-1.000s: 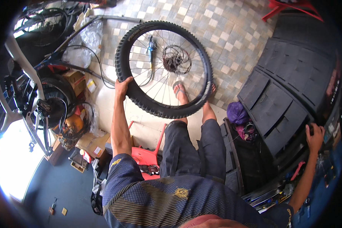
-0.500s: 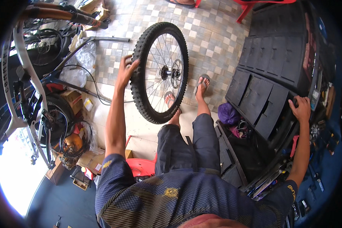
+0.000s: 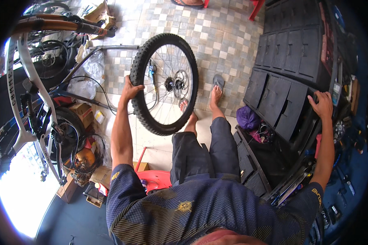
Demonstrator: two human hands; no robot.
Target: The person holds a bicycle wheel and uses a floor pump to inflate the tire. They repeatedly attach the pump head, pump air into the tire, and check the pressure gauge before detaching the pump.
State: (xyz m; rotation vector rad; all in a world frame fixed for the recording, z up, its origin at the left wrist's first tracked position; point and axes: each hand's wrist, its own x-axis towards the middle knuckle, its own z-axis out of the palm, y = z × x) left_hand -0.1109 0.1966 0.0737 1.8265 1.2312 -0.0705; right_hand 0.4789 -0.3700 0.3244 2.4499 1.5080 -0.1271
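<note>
My left hand (image 3: 131, 90) is closed round the left side of a bicycle wheel's knobbly black tyre, its thumb across the sidewall. The wheel (image 3: 167, 83) stands upright but tilted in front of my legs, with a brake disc (image 3: 180, 83) at its hub. A small blue part (image 3: 152, 70) with a thin dark line shows through the spokes. My right hand (image 3: 323, 104) rests on the edge of a black drawer cabinet (image 3: 280, 100), fingers bent over it and thumb apart, holding nothing. Its fingertips are partly hidden.
A white bike frame (image 3: 22, 90) stands at left, beside cardboard boxes (image 3: 82, 114) and plastic bags (image 3: 93, 65). A red stool (image 3: 155, 179) is near my left hip. A purple bundle (image 3: 247, 117) lies by an open drawer (image 3: 270, 165). Another person's foot (image 3: 188, 3) shows at the far edge.
The wheel has shifted left and slightly nearer with my left hand on it, and leans more. The blue part now shows through its spokes. My right hand stays on the cabinet.
</note>
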